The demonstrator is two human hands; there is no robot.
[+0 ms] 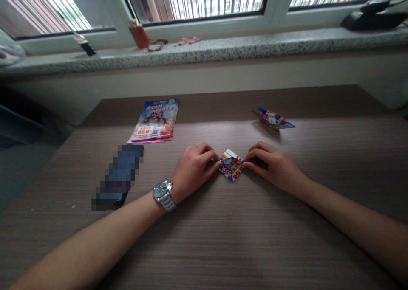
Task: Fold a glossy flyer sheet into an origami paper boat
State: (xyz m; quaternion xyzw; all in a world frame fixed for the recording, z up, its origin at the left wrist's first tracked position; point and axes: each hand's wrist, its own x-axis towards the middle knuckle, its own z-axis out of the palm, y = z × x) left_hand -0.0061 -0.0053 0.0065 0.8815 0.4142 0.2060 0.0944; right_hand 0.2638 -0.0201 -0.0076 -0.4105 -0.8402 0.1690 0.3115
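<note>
A small folded paper, diamond-shaped with colourful print, is held between my two hands just over the brown table. My left hand, with a silver watch on its wrist, pinches the left corner. At the opposite corner, the thumb and fingers of my right hand are closed on the paper. Farther back on the right stands a folded paper piece with the same kind of print, pointed at its ends.
A stack of printed flyers lies at the back left. Nearer to me is a pixelated dark phone-shaped object, close to my left forearm. A granite windowsill beyond the table bears a red packet and a black device.
</note>
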